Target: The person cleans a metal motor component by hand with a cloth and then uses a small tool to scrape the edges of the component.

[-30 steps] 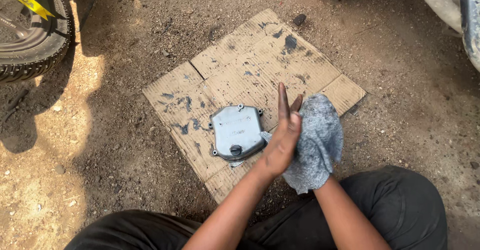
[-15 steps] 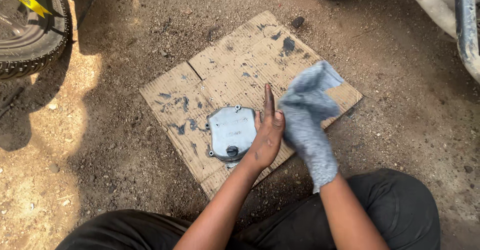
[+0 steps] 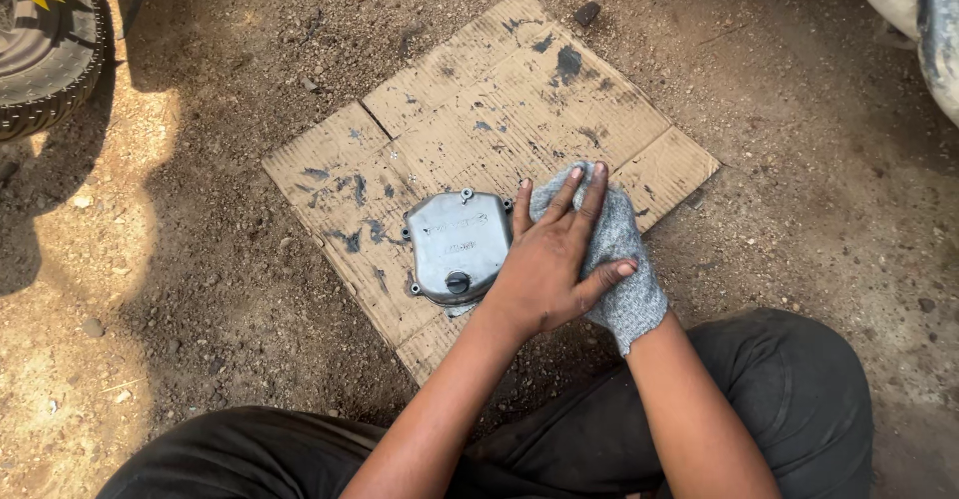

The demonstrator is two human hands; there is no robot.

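Pressing L hand (image 3: 547, 269) on rag (image 3: 624, 259), cover (image 3: 458, 247) beside fingers (image 3: 561, 199)

light: hard daylight | sun patch: dirt ground (image 3: 90, 359) at left, nearly washed out | shade: centre and right, even | focus: sharp, no blur

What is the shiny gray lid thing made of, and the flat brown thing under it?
The cover looks like cast metal: dull silver sheen, bolt tabs at the rim. The sheet under it looks like cardboard: brown, creased, ribbed, with dark smears. The cloth looks like gray knit fabric.
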